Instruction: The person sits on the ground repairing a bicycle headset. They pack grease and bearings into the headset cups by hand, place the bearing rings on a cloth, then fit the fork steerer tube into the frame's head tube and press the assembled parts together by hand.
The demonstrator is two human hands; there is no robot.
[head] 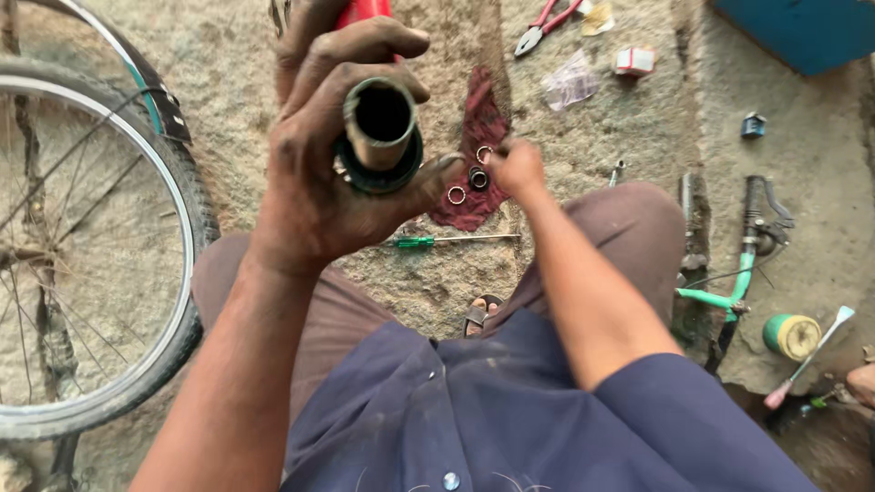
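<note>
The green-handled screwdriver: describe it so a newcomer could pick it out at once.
Start at the dark red rag spread on the concrete ground. Just below the rag's lower edge, in front of the person's knees, lies the screwdriver, flat and pointing sideways. Unlike the small metal rings on the rag, it is long and thin, with a bright green handle.

The bicycle wheel [91, 255] is cut off at the left edge; right fingertips [499, 157] blurred.

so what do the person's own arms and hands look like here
Both forearms are bare. The left hand is smeared with dark grease over its fingers and knuckles. The right hand looks grimy too. A dark blue short sleeve, dusty and stained, ends at the right elbow; the left arm shows no sleeve in view. No gloves, watch or rings are visible.
</note>
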